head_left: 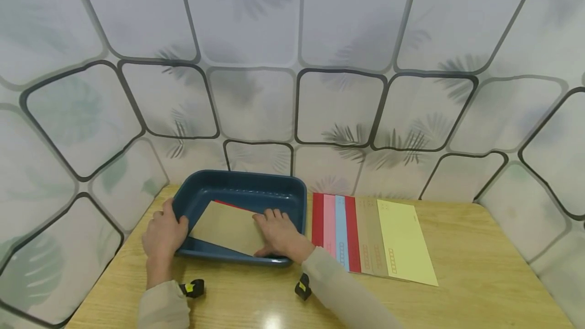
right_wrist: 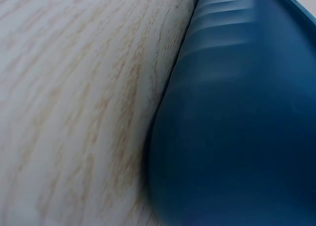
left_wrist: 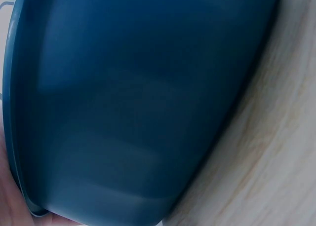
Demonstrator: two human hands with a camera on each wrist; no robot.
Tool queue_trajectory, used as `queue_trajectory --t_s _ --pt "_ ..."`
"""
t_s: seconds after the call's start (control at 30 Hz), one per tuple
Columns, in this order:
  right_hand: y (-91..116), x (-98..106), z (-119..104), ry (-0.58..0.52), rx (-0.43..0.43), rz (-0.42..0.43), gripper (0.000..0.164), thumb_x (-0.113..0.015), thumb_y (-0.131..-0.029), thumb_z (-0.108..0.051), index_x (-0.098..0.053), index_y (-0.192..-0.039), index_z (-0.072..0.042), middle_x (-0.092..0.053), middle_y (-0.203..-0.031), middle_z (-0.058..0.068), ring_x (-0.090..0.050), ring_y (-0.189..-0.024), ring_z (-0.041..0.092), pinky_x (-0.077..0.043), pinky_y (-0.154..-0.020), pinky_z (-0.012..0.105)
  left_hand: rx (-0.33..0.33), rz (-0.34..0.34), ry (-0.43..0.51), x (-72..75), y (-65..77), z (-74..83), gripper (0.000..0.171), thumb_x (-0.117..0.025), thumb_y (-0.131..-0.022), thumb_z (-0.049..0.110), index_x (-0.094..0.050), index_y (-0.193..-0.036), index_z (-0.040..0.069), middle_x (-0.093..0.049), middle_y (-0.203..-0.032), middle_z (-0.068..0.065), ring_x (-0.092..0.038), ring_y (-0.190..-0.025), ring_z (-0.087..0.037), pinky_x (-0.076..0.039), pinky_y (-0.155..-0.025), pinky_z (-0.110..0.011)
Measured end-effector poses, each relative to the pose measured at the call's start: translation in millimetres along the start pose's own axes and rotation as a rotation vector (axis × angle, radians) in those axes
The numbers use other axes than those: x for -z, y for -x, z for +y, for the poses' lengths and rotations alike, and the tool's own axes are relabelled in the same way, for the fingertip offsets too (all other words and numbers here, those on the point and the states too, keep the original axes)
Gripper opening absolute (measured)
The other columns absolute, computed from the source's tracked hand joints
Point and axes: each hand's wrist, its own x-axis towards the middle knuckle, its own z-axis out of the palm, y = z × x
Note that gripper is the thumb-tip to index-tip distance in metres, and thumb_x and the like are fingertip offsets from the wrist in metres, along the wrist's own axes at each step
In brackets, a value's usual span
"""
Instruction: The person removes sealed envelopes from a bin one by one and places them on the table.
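A dark blue tray (head_left: 237, 179) stands on the wooden table at the left. My left hand (head_left: 165, 231) holds its left rim, thumb over the inner side; the left wrist view shows the tray's outer wall (left_wrist: 133, 112) close up. Inside the tray lies a tan envelope (head_left: 226, 227), slightly askew, with a strip of a red envelope (head_left: 227, 204) peeking out behind its far edge. My right hand (head_left: 279, 235) rests spread over the right end of the tan envelope and hides that end. In the right wrist view the tray's ribbed wall (right_wrist: 217, 78) meets the tabletop.
Right of the tray, a row of overlapping envelopes lies on the table: red, pink, blue, red, tan and, on top, a yellow envelope (head_left: 407, 240). A patterned curtain (head_left: 256, 100) hangs right behind the table's (head_left: 484, 258) far edge.
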Motion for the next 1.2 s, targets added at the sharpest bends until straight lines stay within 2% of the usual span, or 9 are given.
queue_trajectory --t_s 0.33,0.67,0.83,1.0,1.1,1.2 --pt "-0.9 -0.8 0.0 -0.018 0.015 -0.010 0.079 -0.073 -0.062 -0.060 -0.052 -0.120 -0.011 -0.044 -0.117 0.011 -0.043 -0.097 0.023 -0.047 -0.084 0.035 0.009 -0.009 0.001 -0.4 0.2 0.0 0.062 -0.043 -0.089 0.026 -0.020 -0.141 0.002 -0.045 -0.115 -0.036 -0.048 -0.094 -0.051 -0.042 -0.069 -0.065" --pt "0.5 0.2 -0.2 -0.021 0.024 -0.016 0.080 -0.070 -0.063 -0.063 -0.053 -0.118 -0.007 -0.044 -0.114 0.010 -0.043 -0.095 0.022 -0.047 -0.084 0.034 0.003 0.001 0.002 0.1 0.1 0.2 0.062 -0.043 -0.089 0.026 -0.021 -0.141 0.001 -0.046 -0.115 -0.037 -0.048 -0.094 -0.051 -0.042 -0.068 -0.064" --pt "-0.3 -1.3 0.5 -0.064 0.028 -0.011 0.073 -0.060 -0.073 -0.064 -0.055 -0.117 -0.006 -0.045 -0.108 0.009 -0.042 -0.088 0.019 -0.047 -0.078 0.034 0.006 -0.008 0.005 -0.3 0.2 -0.2 0.062 -0.043 -0.089 0.026 -0.020 -0.141 0.002 -0.045 -0.116 -0.037 -0.048 -0.095 -0.052 -0.042 -0.069 -0.064" --pt "-3.1 -0.6 3.0 -0.144 0.028 0.043 0.046 -0.055 -0.087 -0.043 -0.059 -0.114 -0.006 -0.049 -0.109 0.011 -0.046 -0.090 0.020 -0.048 -0.078 0.035 0.005 -0.008 0.008 -0.4 -0.1 -0.3 0.063 -0.043 -0.089 0.026 -0.019 -0.142 0.003 -0.045 -0.116 -0.037 -0.048 -0.095 -0.051 -0.042 -0.068 -0.064" --pt "-4.2 1.4 4.9 -0.223 0.033 0.083 0.034 -0.054 -0.089 -0.028 -0.060 -0.115 -0.007 -0.051 -0.111 0.011 -0.049 -0.092 0.020 -0.049 -0.078 0.034 0.003 -0.006 0.010 -0.5 -0.2 -0.5 0.062 -0.042 -0.089 0.026 -0.019 -0.142 0.002 -0.045 -0.116 -0.037 -0.048 -0.095 -0.052 -0.042 -0.068 -0.064" --pt "-4.3 3.8 6.9 -0.348 0.043 0.121 0.028 -0.053 -0.087 -0.015 -0.061 -0.114 -0.007 -0.053 -0.108 0.010 -0.051 -0.087 0.016 -0.050 -0.074 0.030 0.002 -0.004 0.012 -0.4 -0.1 -0.5 0.062 -0.042 -0.089 0.026 -0.019 -0.142 0.002 -0.045 -0.116 -0.037 -0.048 -0.095 -0.052 -0.042 -0.068 -0.064"
